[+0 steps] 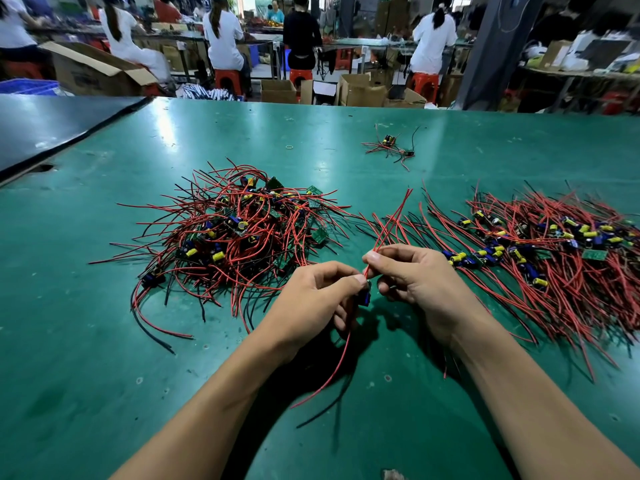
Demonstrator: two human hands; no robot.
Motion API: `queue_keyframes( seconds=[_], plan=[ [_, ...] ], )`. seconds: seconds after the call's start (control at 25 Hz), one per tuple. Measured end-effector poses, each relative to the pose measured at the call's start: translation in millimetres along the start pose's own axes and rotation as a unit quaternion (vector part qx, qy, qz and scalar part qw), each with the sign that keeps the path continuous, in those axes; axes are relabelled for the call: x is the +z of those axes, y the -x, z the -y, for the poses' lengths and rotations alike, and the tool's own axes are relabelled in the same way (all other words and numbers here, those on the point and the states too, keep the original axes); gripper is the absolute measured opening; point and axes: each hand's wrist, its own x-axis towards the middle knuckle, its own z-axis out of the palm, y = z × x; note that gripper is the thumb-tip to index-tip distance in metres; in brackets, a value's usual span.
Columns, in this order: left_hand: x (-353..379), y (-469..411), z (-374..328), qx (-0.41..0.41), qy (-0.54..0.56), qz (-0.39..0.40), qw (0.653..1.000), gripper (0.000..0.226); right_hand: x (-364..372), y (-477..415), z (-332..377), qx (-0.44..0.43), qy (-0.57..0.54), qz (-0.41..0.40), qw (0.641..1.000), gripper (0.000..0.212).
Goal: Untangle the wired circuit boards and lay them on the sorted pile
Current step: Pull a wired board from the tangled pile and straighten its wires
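Observation:
A tangled heap of small circuit boards with red and black wires [235,233] lies left of centre on the green table [104,341]. To the right lies the sorted pile [547,251], its boards in a row and wires combed the same way. Above the table's near middle my left hand [311,299] pinches one small circuit board [365,296] with a blue part. My right hand [412,275] pinches that board's red wires [391,220] just above it; they fan up and away. Another red wire [332,368] hangs down from the board toward me.
A small separate cluster of wired boards [389,147] lies farther back on the table. A dark sheet [52,126] covers the table's back left corner. Beyond the far edge stand cardboard boxes [360,91], red stools and several seated people at other benches.

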Motion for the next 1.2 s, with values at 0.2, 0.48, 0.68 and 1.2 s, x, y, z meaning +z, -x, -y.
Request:
queue_keyframes(
  seconds=[0.2,0.48,0.68,1.2],
  plan=[
    [1,2,0,0.026,-0.016,-0.019,0.999,0.016,0,3,2,-0.011,-0.013,0.022,1.0,0.019],
    [6,7,-5,0.055,-0.055,-0.012,0.997,0.016,1,2,4,0.007,-0.044,0.049,0.998,0.025],
    [6,8,-10,0.037,-0.001,0.017,0.999,0.013,3,4,9,0.078,-0.103,0.085,0.988,0.03],
    [5,7,-9,0.006,0.016,-0.024,1.0,0.017,-3,-4,-5,0.026,-0.048,0.094,0.994,0.034]
  ],
)
